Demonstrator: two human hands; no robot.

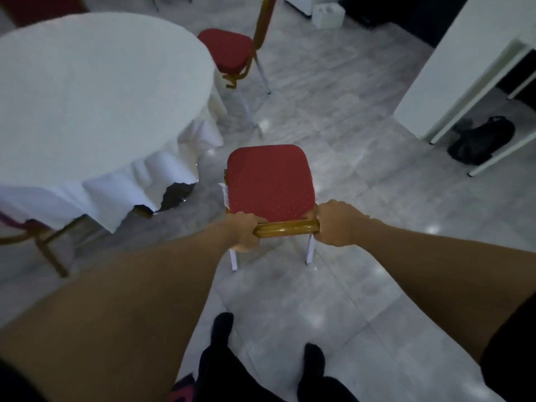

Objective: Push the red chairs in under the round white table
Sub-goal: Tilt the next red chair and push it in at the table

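Note:
A red-cushioned chair (271, 181) with a gold frame stands on the tiled floor in front of me, apart from the round white table (95, 91) at the left. My left hand (243, 232) grips the left end of its gold top rail. My right hand (336, 223) grips the right end. A second red chair (226, 49) stands farther back, beside the table's right edge. At the far left a third chair's gold frame (43, 245) shows partly under the tablecloth.
A white table leg frame (475, 103) stands at the right with a black bag (481, 140) beneath it. A white box (327, 14) sits at the back. My feet in dark socks (223, 329) are on the grey tiles below.

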